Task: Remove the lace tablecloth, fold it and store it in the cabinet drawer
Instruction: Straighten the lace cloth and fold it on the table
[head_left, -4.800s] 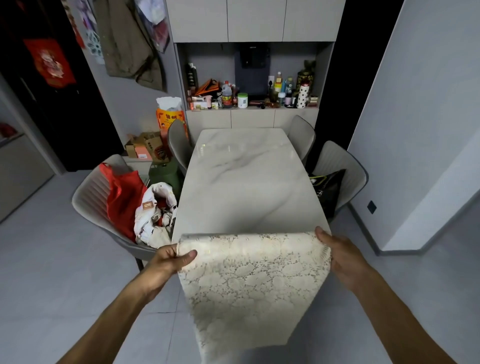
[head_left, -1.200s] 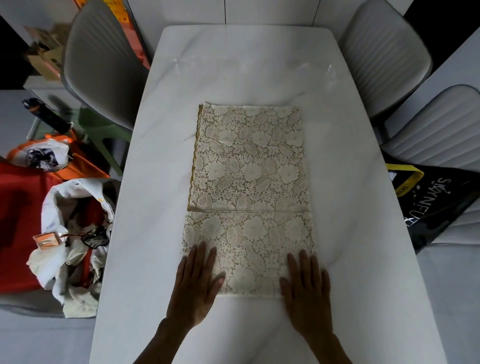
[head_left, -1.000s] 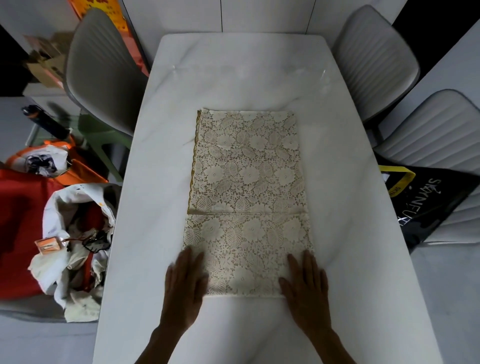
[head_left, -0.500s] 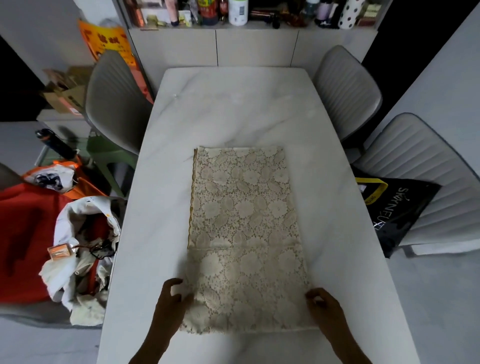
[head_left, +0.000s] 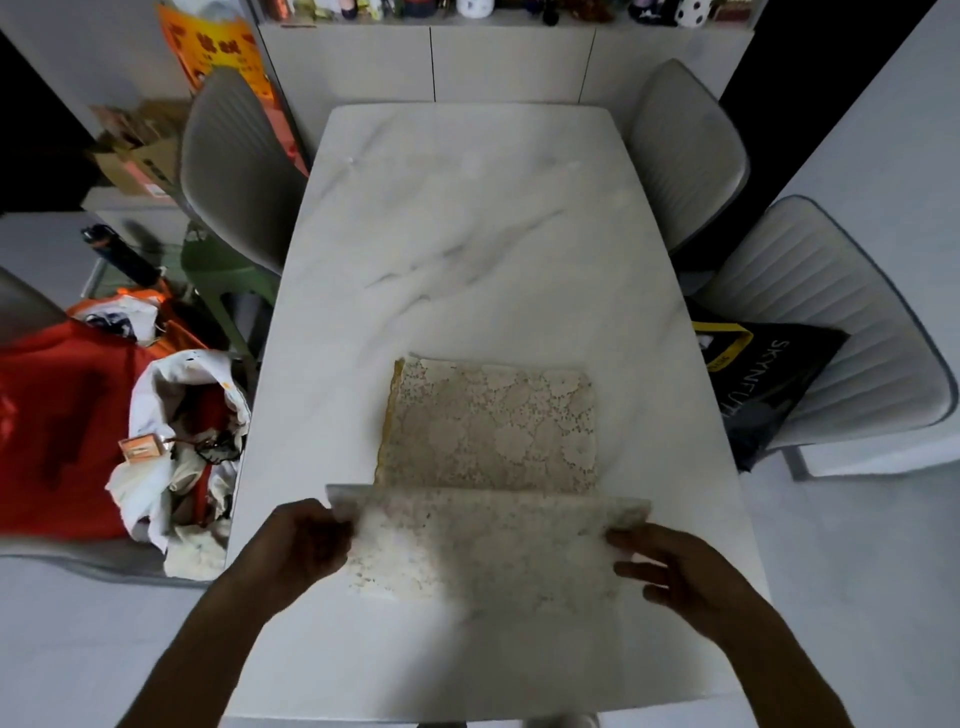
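Head view: the lace tablecloth (head_left: 488, 431) is seen partly folded on the marble desk (head_left: 467, 234). Its near edge is lifted off the desk, pinched at the left corner by the left hand (head_left: 298, 545) and at the right corner by the right hand (head_left: 675, 571). Grey chairs (head_left: 234, 166) are placed beside the desk.

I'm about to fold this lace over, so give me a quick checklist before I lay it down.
1. Left hand holds the near-left corner of the lace: ok.
2. Right hand holds the near-right corner: ok.
3. Lifted edge level across: ok.
4. Far part lies flat on the table: ok.
5. Nothing on the table beyond the lace: ok.
6. Lower layers aligned: cannot tell.
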